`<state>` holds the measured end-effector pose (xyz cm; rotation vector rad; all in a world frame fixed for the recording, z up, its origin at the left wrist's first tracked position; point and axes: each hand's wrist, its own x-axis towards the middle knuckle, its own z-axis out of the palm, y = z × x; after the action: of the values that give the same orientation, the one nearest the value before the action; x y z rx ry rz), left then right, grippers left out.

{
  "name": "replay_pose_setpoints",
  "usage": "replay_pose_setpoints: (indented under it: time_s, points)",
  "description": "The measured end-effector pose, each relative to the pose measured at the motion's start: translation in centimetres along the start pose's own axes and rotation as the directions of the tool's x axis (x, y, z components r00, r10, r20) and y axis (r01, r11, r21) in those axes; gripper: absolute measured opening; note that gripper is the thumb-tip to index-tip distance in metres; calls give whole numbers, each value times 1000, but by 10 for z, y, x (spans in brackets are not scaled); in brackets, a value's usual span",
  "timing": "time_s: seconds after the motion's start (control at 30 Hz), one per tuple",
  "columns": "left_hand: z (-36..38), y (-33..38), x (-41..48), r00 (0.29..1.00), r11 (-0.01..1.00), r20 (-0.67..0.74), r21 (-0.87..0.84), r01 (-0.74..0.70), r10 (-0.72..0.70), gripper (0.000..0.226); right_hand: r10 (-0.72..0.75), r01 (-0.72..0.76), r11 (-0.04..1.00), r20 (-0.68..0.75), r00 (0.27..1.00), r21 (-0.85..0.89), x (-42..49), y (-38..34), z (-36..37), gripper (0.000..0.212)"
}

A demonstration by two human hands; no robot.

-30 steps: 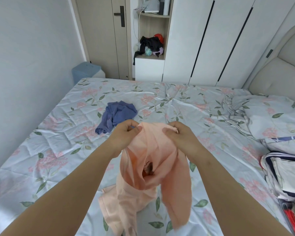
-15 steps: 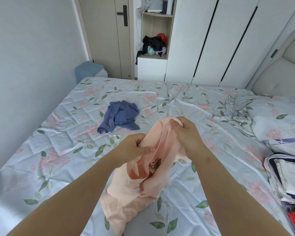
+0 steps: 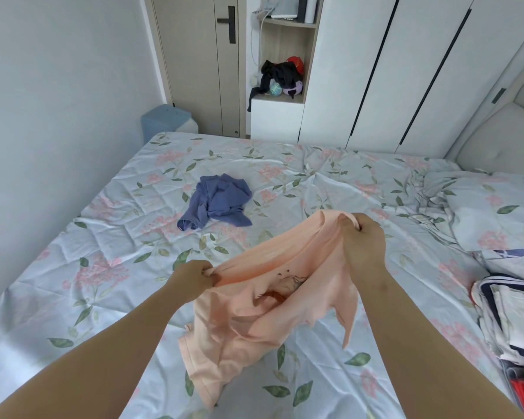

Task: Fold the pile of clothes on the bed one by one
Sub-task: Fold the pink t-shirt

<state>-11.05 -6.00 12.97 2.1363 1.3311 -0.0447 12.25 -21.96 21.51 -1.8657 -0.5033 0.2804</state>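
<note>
Peach shirt point(image 3: 273, 303) is hanging at lower centre of the frame, its top edge stretched between your two hands and its lower part bunching on the bed point(image 3: 73, 267). Your left hand point(image 3: 194, 276) is pinching the edge at centre-left, fingers curled on the fabric. Your right hand point(image 3: 363, 240) is gripping the other end higher up, right of centre.

My read: you're pulling that edge taut to find the shirt's shape before laying it flat. A dark print is showing inside the opening, so it may be inside-out or just twisted, can't tell which.

Versus half a second ago, your hands are sitting further apart. The left one is dropping toward lower left and the right one is staying high, so the fabric between them is opening into a wide band. A second ago both hands were nearly touching at the top.

Blue garment point(image 3: 217, 202) is lying crumpled at upper centre-left, unchanged. Folded stack point(image 3: 508, 316) is sitting at the right edge.
</note>
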Motion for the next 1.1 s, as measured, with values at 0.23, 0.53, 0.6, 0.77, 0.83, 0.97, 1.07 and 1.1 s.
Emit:
replay_pose_setpoints:
  time_s: [0.23, 0.53, 0.6, 0.77, 0.83, 0.97, 1.07, 1.1]
  points:
    - [-21, 9, -13, 945, 781, 17, -559, 279, -326, 16, 70, -77, 973, -39, 997, -218, -14, 19, -14, 26]
    - [-81, 17, -48, 992, 196, -2, -980, -26, 123, 8, -72, 89, 991, -168, 983, 96, -37, -12, -12, 20]
    - [-97, 20, -60, 982, 120, -109, -984, -128, 155, 8, -121, 158, 977, -237, 964, 140, -50, -27, -8, 16]
    - [-127, 24, -97, 916, 200, -343, -902, -383, 206, 20, -182, 269, 942, -371, 911, 199, -87, -61, 0, 19]
    - [-134, 26, -113, 882, 235, -423, -854, -465, 207, 27, -194, 295, 933, -401, 895, 206, -104, -74, 0, 22]
    - [-143, 24, -149, 807, 259, -546, -765, -590, 224, 32, -241, 371, 900, -452, 859, 227, -134, -89, -5, 26]
    - [-151, 21, -175, 745, 255, -610, -701, -666, 269, 36, -305, 455, 867, -506, 807, 204, -157, -101, -15, 28]
    - [-154, 20, -183, 726, 256, -627, -680, -687, 283, 37, -335, 489, 852, -523, 784, 187, -164, -106, -19, 29]
